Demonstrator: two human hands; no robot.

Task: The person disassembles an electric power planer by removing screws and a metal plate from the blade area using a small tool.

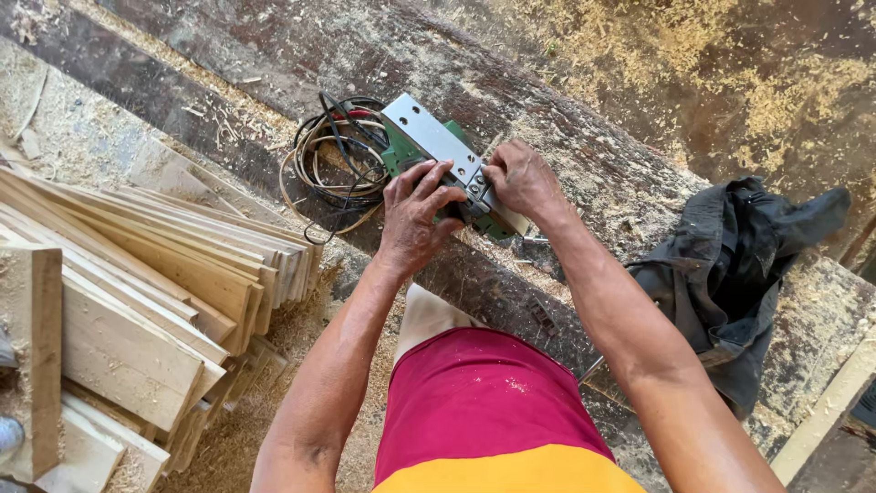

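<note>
2 hands work an upturned green electric planer [438, 160] on the bench [584, 155]: left grip [415, 215] closed around its body, right grip [522, 178] pinching its blade end; coiled cord [333, 164] lies left.

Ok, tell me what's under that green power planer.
The green planer lies sole-up on a dark wooden beam, its coiled cord beside it. Both hands, left and right, cover its middle; its underside is hidden.

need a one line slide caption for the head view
Both hands, left hand and right hand, work on an upturned green electric planer on a worn bench, planks stacked alongside.
</note>
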